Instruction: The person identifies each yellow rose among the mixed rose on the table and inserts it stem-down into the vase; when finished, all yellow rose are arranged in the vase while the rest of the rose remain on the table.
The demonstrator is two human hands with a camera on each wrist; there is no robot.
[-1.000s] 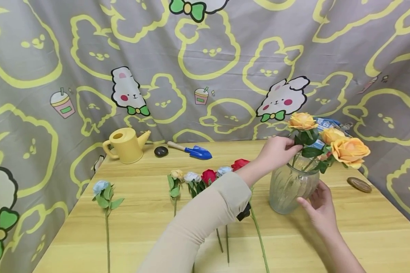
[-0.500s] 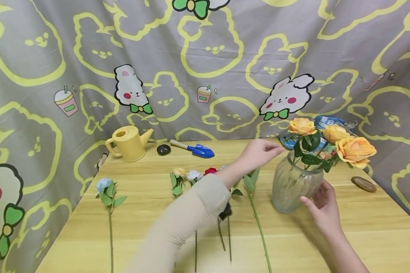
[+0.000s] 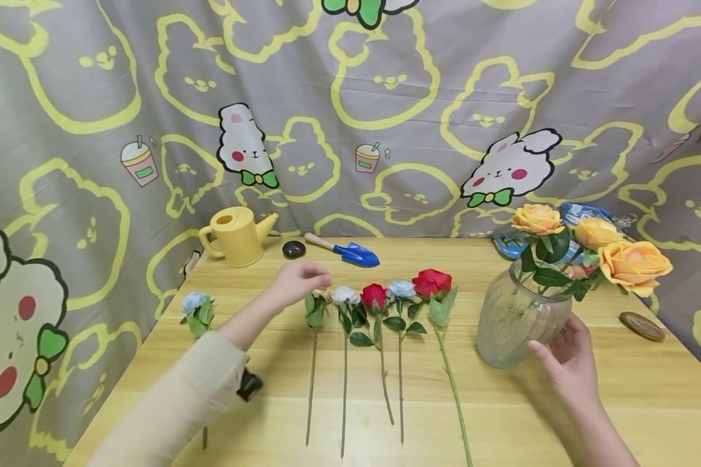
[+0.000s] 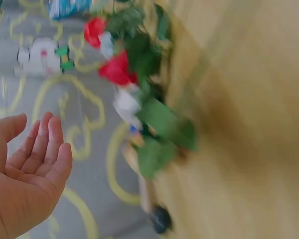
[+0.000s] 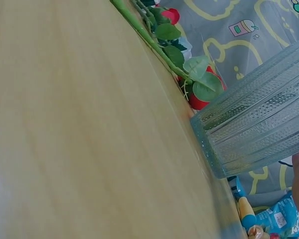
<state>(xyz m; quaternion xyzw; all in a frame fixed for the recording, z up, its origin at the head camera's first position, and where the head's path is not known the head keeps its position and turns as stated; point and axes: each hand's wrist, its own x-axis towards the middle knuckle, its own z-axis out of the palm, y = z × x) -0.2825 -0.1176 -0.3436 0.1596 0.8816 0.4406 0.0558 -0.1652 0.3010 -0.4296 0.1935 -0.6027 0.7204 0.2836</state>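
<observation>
My left hand [image 3: 300,281] is in the air over the flower row, holding nothing, fingers relaxed; the left wrist view shows its bare palm [image 4: 27,184]. Just beneath it lies a yellow rose [image 3: 315,311], its bloom mostly covered. Rightward lie a white rose [image 3: 346,296], a red rose [image 3: 374,296], a light blue rose [image 3: 401,289] and a larger red rose [image 3: 433,283]. My right hand [image 3: 571,363] holds the ribbed glass vase [image 3: 516,324] low on its right side, thumb in front. Orange-yellow roses [image 3: 637,264] stand in the vase, leaning right.
A separate blue rose [image 3: 195,305] lies at the left, partly behind the sleeve. Along the back are a yellow watering can [image 3: 238,240], a black stone [image 3: 294,249] and a blue trowel [image 3: 356,254]. A blue packet [image 3: 587,214] sits behind the vase, a brown stone [image 3: 641,325] to its right.
My left hand has let go of the orange-yellow rose in the vase and swung left over the flower row. My right hand keeps its hold on the vase. The head view has shifted slightly.
</observation>
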